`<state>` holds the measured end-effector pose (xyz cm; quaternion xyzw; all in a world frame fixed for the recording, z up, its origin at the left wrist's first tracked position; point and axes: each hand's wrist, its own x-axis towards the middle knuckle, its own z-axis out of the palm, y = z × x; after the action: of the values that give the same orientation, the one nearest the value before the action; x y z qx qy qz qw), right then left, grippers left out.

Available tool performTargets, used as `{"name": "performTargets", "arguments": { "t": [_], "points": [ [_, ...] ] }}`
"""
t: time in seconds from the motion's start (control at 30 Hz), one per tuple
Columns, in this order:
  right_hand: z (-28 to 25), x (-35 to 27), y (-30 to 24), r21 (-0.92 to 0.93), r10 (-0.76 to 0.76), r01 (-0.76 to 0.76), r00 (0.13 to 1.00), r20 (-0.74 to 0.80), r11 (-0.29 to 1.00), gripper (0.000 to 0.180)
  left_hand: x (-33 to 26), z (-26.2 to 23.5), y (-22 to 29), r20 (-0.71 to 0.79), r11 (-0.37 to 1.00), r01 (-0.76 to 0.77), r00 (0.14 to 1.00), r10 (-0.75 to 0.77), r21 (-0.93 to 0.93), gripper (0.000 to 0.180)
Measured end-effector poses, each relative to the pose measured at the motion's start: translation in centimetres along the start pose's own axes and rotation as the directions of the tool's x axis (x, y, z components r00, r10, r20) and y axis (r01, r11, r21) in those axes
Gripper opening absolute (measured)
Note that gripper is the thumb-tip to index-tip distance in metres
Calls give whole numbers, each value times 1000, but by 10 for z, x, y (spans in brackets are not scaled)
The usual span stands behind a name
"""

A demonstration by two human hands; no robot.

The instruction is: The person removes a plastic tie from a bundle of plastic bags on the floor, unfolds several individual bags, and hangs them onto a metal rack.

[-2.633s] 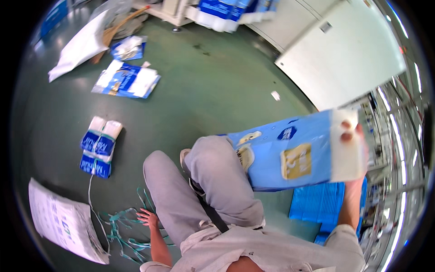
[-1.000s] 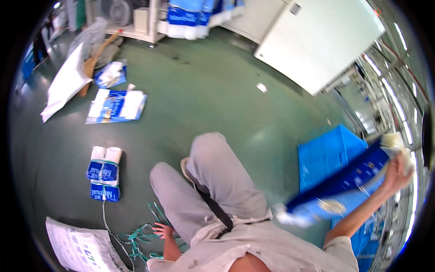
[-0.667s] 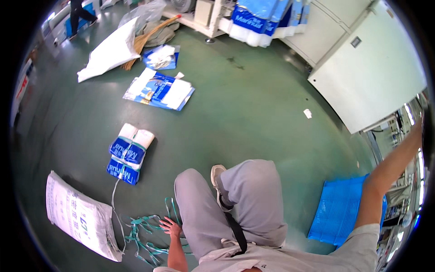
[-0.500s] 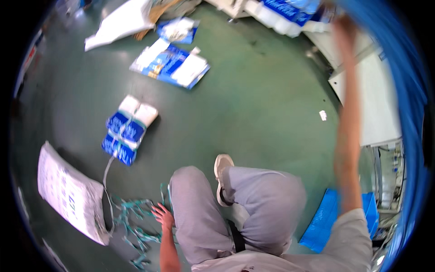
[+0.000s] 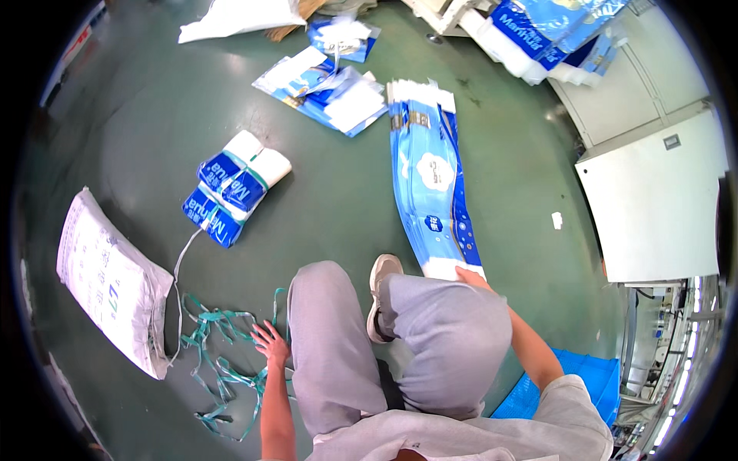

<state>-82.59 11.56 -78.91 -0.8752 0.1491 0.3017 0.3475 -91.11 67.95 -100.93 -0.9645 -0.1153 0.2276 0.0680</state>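
Observation:
My right hand grips the near white end of a long, flat stack of blue-and-white printed plastic bags. The stack stretches forward over the floor from beside my right knee, and my knee partly hides the hand. Beside my left knee, my left hand has its fingers spread and holds nothing. It is nearest to a loose tangle of green plastic twine, which lies to its left. Farther left rests a folded bundle of blue-and-white bags, tied round with twine.
A full white woven sack lies at the left. Flat printed bags and white sheeting are at the far side. White cabinets stand right, with blue packs beyond. A blue crate sits near my right elbow.
My right arm has come back from the far right down to my right knee. The long bag stack now lies in front of me, held at its near end. My left hand stays by the twine.

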Motion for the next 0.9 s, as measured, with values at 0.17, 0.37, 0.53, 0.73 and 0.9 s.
{"name": "performTargets", "arguments": {
  "t": [0.17,0.37,0.53,0.73,0.9],
  "points": [
    [-73,-118,-62,653,187,-209,977,104,728,29,1,-24,19,289,983,33,957,20,-179,134],
    [-115,-261,-129,992,44,-109,993,106,66,35,8,-21,4,268,972,27,963,38,-233,133],
    [-143,-345,-217,945,-243,258,922,-303,-201,57,16,-28,0,327,980,24,944,42,-198,102],
    [-186,-414,-281,704,-53,706,702,-710,-79,75,7,-36,46,380,959,50,923,62,-279,99],
    [-217,-361,-269,739,-292,352,755,-587,-575,58,13,-32,17,366,982,65,931,4,-177,88]
  ]
}}
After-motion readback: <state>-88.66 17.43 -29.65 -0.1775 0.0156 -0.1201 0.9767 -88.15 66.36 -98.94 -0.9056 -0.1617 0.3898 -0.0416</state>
